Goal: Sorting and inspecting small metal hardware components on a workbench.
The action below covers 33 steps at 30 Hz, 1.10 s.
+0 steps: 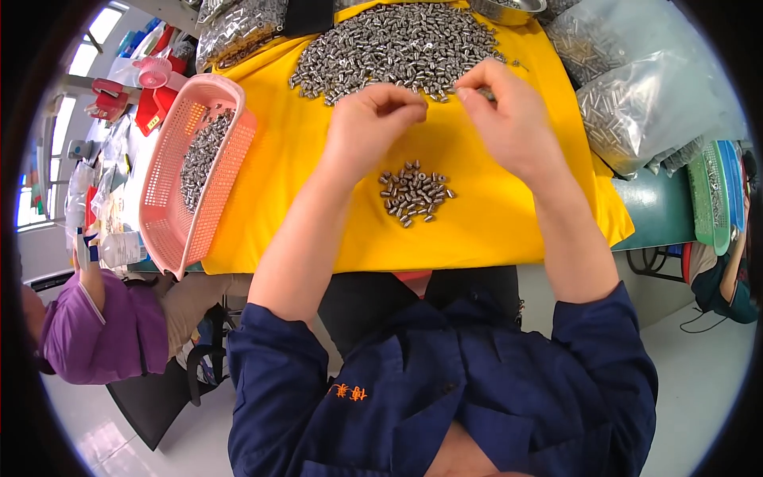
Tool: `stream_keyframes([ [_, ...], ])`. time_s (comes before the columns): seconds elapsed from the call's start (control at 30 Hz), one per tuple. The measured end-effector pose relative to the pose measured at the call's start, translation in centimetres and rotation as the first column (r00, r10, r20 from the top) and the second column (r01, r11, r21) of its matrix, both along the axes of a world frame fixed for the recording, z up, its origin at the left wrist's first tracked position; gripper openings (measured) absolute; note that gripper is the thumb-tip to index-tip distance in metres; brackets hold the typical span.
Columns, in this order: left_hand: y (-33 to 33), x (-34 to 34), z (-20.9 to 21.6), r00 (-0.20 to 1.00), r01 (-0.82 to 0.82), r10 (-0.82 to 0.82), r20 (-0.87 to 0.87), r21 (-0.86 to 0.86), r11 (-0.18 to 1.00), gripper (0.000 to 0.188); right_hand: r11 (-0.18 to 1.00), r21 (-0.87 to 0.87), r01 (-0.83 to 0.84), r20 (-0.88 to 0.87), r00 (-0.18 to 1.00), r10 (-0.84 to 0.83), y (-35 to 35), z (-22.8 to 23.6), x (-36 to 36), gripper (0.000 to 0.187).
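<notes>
A large heap of small silver metal cylinders (397, 48) lies at the far side of a yellow cloth (501, 222). My left hand (369, 127) is curled at the heap's near edge, its fingertips pinched together on small metal pieces. My right hand (505, 119) reaches into the heap's near right edge, its fingers closed on a few cylinders. A small separate pile of the same cylinders (415, 193) rests on the cloth just below and between both hands.
A pink perforated basket (171, 230) with metal pieces inside leans at the cloth's left. Clear plastic bags of metal parts (644, 103) lie at the right and far left. A person in purple (103, 326) sits left; another person (723, 286) is at right.
</notes>
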State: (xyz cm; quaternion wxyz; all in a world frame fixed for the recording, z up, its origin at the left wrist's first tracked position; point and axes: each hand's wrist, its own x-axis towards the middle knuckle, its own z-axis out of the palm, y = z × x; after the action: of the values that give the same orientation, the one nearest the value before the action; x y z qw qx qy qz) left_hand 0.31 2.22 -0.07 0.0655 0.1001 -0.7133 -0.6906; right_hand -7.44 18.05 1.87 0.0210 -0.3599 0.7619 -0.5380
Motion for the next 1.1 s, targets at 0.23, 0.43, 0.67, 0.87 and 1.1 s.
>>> stream_keyframes([
  [0.23,1.0,0.7,1.2,0.955,0.258,-0.293,0.037,-0.589,0.766,0.015,0.99,-0.115,0.078,0.076,0.995,-0.069,0.8,0.8,-0.9,0.01],
  [0.43,0.7,-4.3,0.2,0.989,0.092,-0.146,0.035,-0.908,0.408,0.016,0.986,-0.135,0.101,0.07,0.993,-0.092,0.6,0.5,-1.4,0.01],
  [0.67,1.0,-5.2,0.0,0.965,0.101,-0.261,0.019,-0.947,0.305,0.015,0.989,-0.123,0.076,0.123,0.991,-0.061,0.6,0.8,-0.9,0.011],
  [0.87,0.3,-2.2,1.1,0.984,0.16,-0.158,0.08,-0.021,0.987,0.016,0.998,-0.053,-0.03,0.055,0.998,0.033,0.6,0.4,-1.0,0.009],
  [1.1,-0.3,-0.7,0.0,0.992,0.111,-0.087,-0.093,0.287,0.951,0.015,0.993,-0.011,-0.114,0.104,0.988,0.115,0.2,0.6,0.2,0.007],
])
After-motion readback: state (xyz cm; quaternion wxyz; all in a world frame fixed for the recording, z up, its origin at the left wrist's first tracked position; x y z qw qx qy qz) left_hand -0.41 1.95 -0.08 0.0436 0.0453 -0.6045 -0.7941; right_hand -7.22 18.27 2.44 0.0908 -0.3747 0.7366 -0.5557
